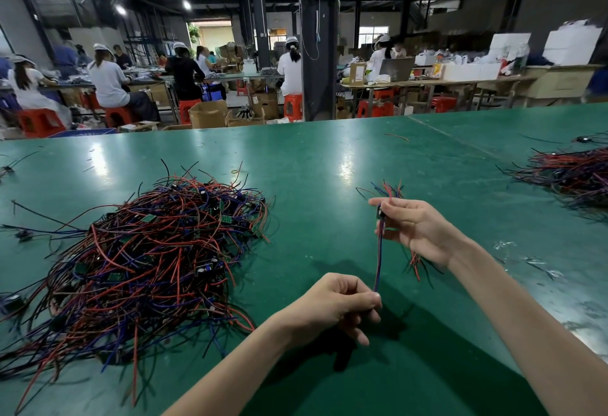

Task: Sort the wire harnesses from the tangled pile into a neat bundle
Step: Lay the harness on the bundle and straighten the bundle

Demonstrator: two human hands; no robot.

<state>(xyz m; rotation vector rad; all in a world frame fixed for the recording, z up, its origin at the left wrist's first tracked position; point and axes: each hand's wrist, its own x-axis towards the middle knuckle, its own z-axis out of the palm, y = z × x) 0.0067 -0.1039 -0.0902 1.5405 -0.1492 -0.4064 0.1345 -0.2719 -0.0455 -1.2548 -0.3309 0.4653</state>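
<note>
A big tangled pile of wire harnesses (148, 261), red, blue and black wires with small green boards, lies on the left of the green table (329, 165). My right hand (411, 228) is raised right of centre and grips a small bunch of harnesses; wire ends stick out above and below the fist. One blue and red wire (379, 257) runs down from that hand to my left hand (345, 303), which pinches its lower end between thumb and fingers. The wire is stretched nearly straight between the two hands.
A second heap of harnesses (572, 175) lies at the table's right edge. A few stray wires (396, 136) lie further back. Beyond the far edge several people sit on red stools at other benches, around a dark pillar (317, 53).
</note>
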